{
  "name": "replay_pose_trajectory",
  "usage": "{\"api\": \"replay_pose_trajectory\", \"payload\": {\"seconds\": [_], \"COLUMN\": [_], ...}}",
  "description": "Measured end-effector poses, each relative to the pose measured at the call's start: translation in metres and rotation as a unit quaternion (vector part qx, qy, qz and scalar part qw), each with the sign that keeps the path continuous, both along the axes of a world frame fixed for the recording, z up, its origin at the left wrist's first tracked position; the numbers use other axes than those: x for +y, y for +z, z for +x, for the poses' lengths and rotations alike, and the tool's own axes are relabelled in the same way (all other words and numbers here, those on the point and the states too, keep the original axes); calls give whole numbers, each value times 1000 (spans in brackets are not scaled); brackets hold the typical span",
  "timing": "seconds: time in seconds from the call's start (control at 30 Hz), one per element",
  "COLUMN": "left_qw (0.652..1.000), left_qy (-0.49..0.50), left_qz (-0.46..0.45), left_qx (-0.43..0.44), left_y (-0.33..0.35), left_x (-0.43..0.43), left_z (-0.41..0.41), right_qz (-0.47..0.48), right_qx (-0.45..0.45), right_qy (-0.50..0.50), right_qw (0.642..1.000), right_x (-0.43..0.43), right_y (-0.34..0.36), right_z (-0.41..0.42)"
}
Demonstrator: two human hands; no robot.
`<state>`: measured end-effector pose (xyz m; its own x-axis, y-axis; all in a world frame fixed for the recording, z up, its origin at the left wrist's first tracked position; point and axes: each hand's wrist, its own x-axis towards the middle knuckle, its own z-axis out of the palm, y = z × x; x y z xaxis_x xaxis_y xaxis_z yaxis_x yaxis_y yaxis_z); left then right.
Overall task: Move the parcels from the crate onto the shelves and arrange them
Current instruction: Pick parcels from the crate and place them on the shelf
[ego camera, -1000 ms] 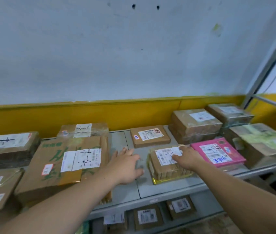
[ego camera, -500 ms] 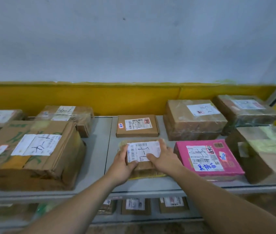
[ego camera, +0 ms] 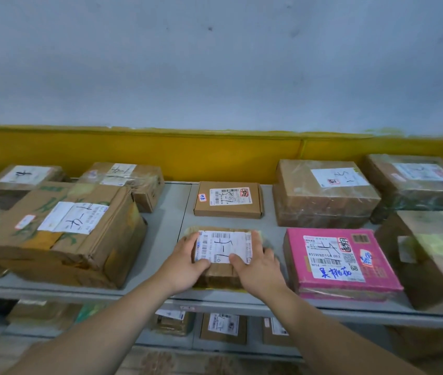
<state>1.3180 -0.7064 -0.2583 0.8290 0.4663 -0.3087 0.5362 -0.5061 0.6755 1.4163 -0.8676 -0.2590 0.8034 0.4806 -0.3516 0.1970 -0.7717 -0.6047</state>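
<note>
A small brown parcel (ego camera: 224, 246) with a white label lies flat near the front of the grey shelf (ego camera: 169, 226). My left hand (ego camera: 185, 262) grips its left side, thumb on the label. My right hand (ego camera: 258, 263) grips its right side, thumb on the label too. A pink parcel (ego camera: 342, 263) sits just to its right, a flat brown box (ego camera: 228, 200) behind it, and a large brown carton (ego camera: 66, 234) to its left. The crate is out of sight.
More taped brown parcels (ego camera: 323, 192) line the back and right of the shelf against the yellow wall band. A lower shelf (ego camera: 223, 324) holds several small labelled boxes. Bare shelf strips flank the held parcel.
My left hand moved from the bare shelf onto the parcel's left side. The parcel was turned square to the shelf edge and stands centred. The camera swung left and levelled.
</note>
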Motion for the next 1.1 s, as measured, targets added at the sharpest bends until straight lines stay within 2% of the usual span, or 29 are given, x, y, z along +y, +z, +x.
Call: {"api": "replay_pose_trajectory", "payload": {"seconds": [0.17, 0.27, 0.33, 0.63, 0.83, 0.97, 1.1], "left_qw": [993, 982, 978, 961, 965, 969, 971], "left_qy": [15, -5, -32, -127, -130, -120, -105], "left_qz": [110, 187, 203, 236, 221, 208, 206], "left_qx": [44, 38, 37, 70, 60, 63, 66], "left_y": [5, 6, 7, 4, 6, 6, 4], "left_x": [4, 7, 9, 2, 5, 6, 6], "left_z": [9, 16, 24, 47, 46, 48, 49], "right_qz": [6, 0, -8, -88, -123, -162, -181], "right_qx": [0, -4, -22, -84, -99, -137, -167], "right_qy": [-3, 3, 7, 13, 91, 167, 201], "right_qw": [1000, 1000, 1000, 992, 983, 963, 948], "right_x": [5, 5, 8, 49, 94, 125, 143], "right_y": [1, 5, 12, 38, 22, 3, -5], "right_z": [-2, 5, 14, 72, 124, 165, 196]}}
